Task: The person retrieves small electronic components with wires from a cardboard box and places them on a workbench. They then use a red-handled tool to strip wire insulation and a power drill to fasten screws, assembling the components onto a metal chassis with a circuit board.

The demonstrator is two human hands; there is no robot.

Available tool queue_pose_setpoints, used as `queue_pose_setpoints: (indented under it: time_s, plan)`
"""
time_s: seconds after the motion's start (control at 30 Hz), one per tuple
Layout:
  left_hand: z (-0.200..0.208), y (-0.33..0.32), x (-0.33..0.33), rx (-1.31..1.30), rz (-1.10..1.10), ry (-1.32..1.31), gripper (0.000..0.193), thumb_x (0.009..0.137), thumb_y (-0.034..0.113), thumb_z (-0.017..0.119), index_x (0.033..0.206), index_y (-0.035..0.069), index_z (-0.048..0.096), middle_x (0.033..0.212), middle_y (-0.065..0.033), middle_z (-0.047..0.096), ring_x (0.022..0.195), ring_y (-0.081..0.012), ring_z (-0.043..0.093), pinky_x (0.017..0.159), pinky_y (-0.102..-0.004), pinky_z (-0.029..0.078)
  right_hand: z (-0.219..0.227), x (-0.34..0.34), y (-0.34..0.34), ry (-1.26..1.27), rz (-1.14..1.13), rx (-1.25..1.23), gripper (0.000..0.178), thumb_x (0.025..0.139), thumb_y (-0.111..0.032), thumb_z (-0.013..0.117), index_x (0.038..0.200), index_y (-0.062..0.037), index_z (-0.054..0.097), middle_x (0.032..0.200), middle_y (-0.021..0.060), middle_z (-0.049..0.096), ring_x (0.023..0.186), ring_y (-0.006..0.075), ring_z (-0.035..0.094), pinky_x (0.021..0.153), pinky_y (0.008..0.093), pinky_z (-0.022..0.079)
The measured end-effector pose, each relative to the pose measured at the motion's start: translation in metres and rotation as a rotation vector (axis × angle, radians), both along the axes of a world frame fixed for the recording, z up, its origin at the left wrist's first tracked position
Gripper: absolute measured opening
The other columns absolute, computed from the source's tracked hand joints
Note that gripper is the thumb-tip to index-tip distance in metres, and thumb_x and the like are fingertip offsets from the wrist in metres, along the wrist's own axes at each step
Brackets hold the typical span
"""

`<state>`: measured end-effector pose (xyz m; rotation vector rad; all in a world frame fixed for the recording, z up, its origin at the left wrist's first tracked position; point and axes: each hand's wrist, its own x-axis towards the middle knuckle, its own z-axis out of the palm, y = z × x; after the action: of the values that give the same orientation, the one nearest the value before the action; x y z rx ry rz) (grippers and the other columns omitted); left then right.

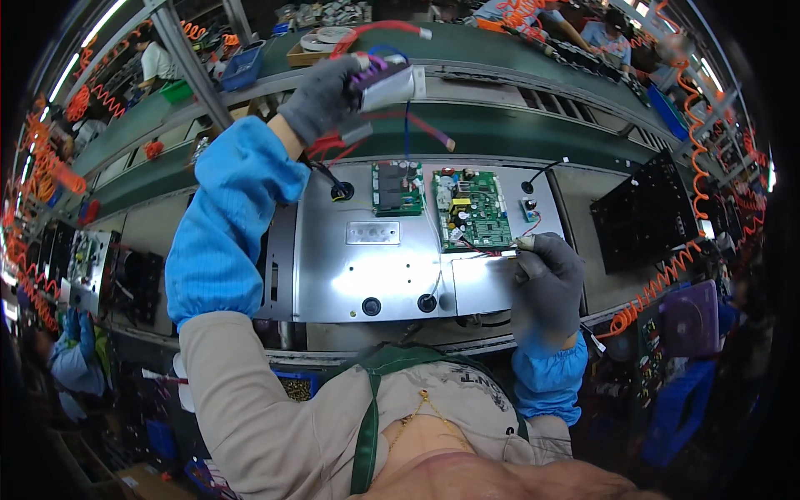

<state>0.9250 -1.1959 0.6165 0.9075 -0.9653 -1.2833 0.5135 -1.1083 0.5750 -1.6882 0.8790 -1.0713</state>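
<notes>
My left hand (321, 98), in a grey glove, is raised over the far edge of the work. It grips a boxy silver and dark metal component (390, 87) with red, blue and purple wires trailing from it. My gloved right hand (550, 273) is closed at the lower right corner of a large green circuit board (472, 208), beside thin wires; what its fingertips pinch is too small to make out. That board sits on a shiny metal panel (383, 275), with a smaller green board (397, 188) to its left and a tiny board (529, 210) to its right.
A black panel (646, 215) stands to the right, near a coiled orange hose (642, 312). Green conveyor belts (500, 123) run behind the work. Blue bins (243, 67) stand at far left. Another metal unit (90, 260) lies left. Other people work across the line.
</notes>
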Motion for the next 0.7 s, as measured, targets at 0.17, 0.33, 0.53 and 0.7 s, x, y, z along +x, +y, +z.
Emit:
queue_pose_setpoints:
  time_s: [0.17,0.33,0.53,0.7]
  plan:
    - [-0.017,0.032,-0.015,0.155,-0.104,-0.312,0.025,0.085,0.022,0.061,0.103,0.005,0.061,0.092,-0.0055,0.064,0.081,-0.0147,0.062,0.073,-0.0297,0.051,0.007,0.004,0.002,0.072,-0.042,0.007,0.013,0.080,-0.001,0.063,0.092,0.0020,0.065,0.072,0.0044,0.059,0.063,0.0089,0.057,0.055,0.0237,0.046]
    - [-0.025,0.065,-0.004,0.243,-0.171,-0.509,0.039,0.085,0.027,0.063,0.117,0.005,0.060,0.099,-0.0047,0.064,0.087,-0.0119,0.059,0.078,-0.0264,0.047,0.069,0.080,-0.022,0.328,0.177,-0.684,0.018,0.072,-0.007,0.071,0.089,-0.0064,0.068,0.081,0.0097,0.064,0.069,0.0267,0.062,0.062,0.0333,0.049]
    - [-0.009,0.083,-0.011,0.198,-0.361,-0.724,0.042,0.083,0.031,0.068,0.116,0.007,0.062,0.092,-0.0005,0.062,0.080,-0.0094,0.054,0.072,-0.0246,0.045,0.052,0.171,-0.074,0.225,0.416,-0.008,0.018,0.077,-0.007,0.069,0.094,-0.0007,0.067,0.082,0.0070,0.069,0.075,0.0087,0.064,0.069,0.0256,0.052]
    - [-0.017,0.076,-0.007,0.165,-0.364,-0.792,0.044,0.079,0.033,0.070,0.115,0.009,0.063,0.088,0.0008,0.061,0.076,-0.0081,0.052,0.069,-0.0240,0.043,0.018,0.174,-0.087,0.208,0.508,-0.071,0.020,0.077,-0.008,0.071,0.096,-0.0031,0.067,0.088,0.0064,0.069,0.081,0.0099,0.064,0.076,0.0253,0.052]
